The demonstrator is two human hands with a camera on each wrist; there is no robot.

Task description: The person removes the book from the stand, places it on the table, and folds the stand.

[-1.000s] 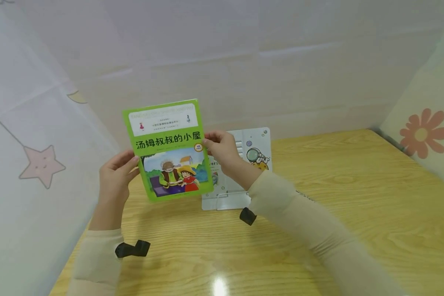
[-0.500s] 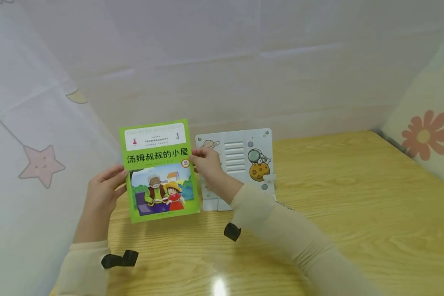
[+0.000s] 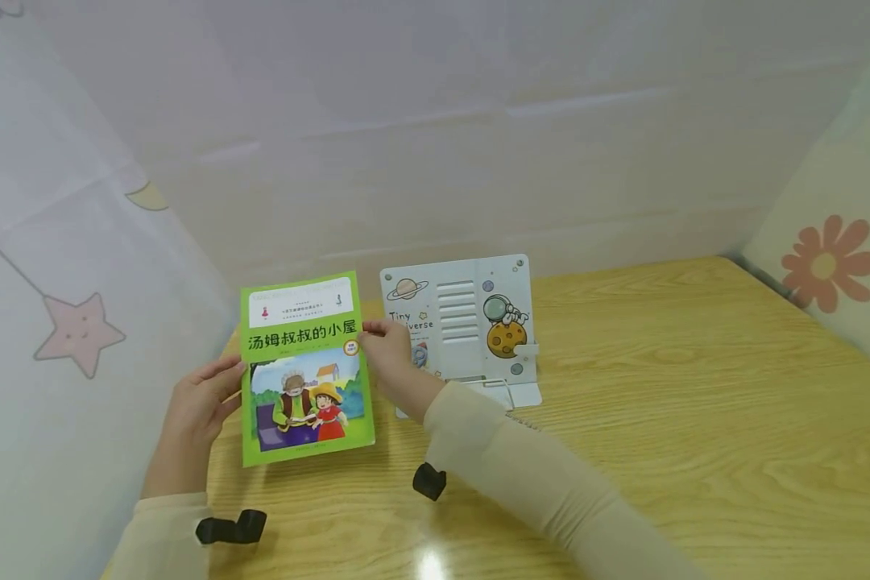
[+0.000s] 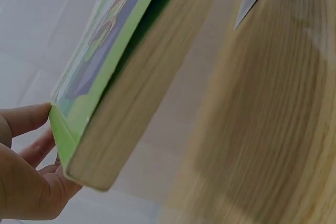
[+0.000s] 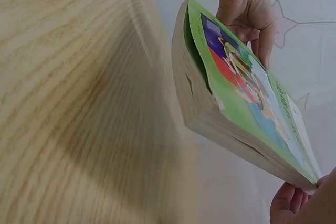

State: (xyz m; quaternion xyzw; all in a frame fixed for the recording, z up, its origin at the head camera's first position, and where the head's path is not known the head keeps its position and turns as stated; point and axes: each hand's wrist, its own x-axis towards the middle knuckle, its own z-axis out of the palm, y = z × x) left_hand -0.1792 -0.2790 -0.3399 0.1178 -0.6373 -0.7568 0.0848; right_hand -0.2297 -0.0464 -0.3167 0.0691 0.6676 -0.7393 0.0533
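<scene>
I had the left hand (image 3: 201, 403) pinching the left edge of a thick, green-bordered paperback book (image 3: 308, 370) with an illustrated cover, and the right hand (image 3: 391, 350) pinching its right edge, beside the black title characters. The book was held clear of the pale yellow wood-grain table (image 3: 660, 419), its cover turned toward my head camera. Just right of the book, a white book stand (image 3: 458, 350) printed with planets and an astronaut stood tilted on the tabletop, its lower left partly hidden behind the right hand and beige sleeve (image 3: 522, 459).
</scene>
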